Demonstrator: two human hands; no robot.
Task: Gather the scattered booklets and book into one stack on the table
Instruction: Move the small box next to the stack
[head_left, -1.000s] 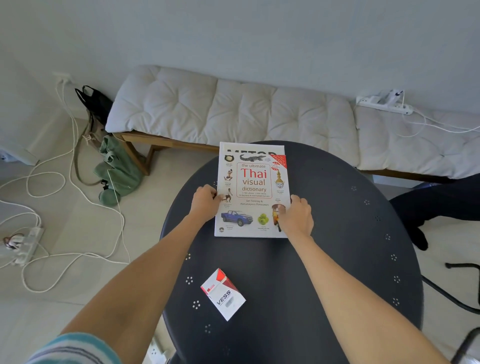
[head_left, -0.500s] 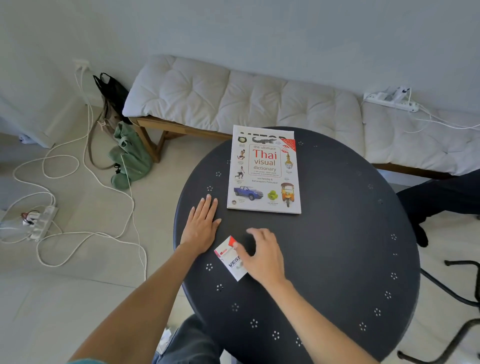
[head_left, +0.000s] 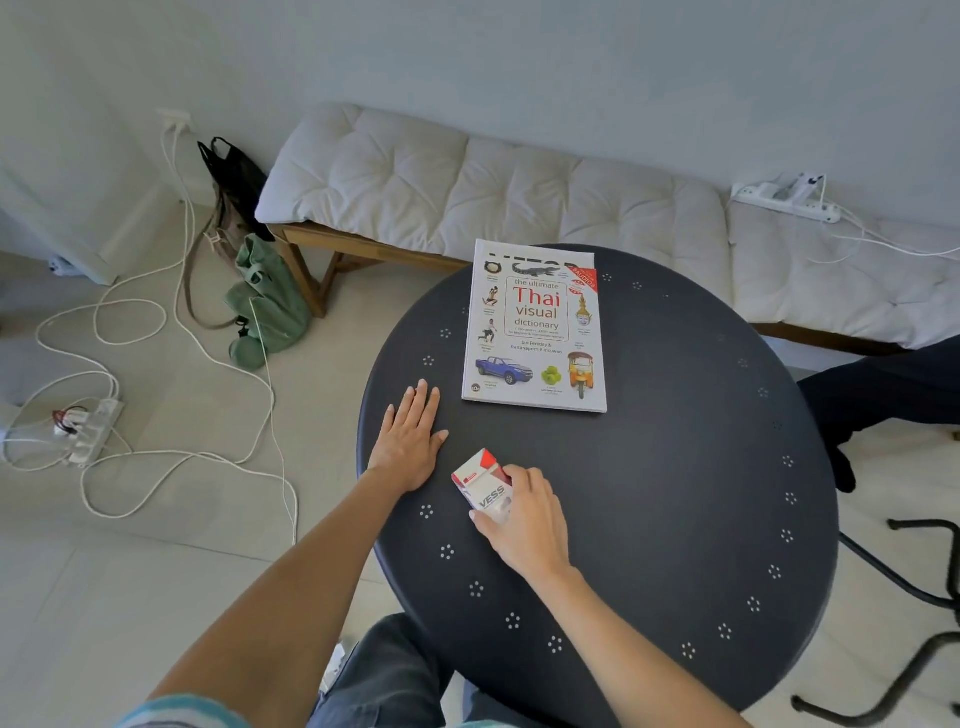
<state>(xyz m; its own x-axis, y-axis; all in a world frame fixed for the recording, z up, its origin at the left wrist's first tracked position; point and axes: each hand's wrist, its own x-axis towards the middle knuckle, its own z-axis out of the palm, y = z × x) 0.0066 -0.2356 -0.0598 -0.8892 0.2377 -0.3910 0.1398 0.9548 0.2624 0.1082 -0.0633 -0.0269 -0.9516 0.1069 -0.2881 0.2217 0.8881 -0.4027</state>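
Since half a second ago my right hand (head_left: 524, 514) has actually got the little VESS booklet (head_left: 480, 486) up off the round black table (head_left: 675, 467); before it was only just landing on it. It's now pinched between thumb on the near edge and fingers over the far side, tilted so its red-and-white top corner points up and away to the left, long axis running roughly diagonal from near-right to far-left. Can't tell if the low corner is touching the table or not, my hand hides it. My left hand (head_left: 408, 441) hasn't really budged: flat on the table, palm down, fingers spread and pointing away from me, holding nothing, sitting just left of the booklet. Further out, the Thai visual dictionary (head_left: 535, 332) lies flat face up, long axis pointing away from me, title reading upright from my side, same spot as before near the far edge. A darker edge with black lettering peeks out at its top, so it looks like something's under it, can't make out what. Booklet and dictionary are well apart.
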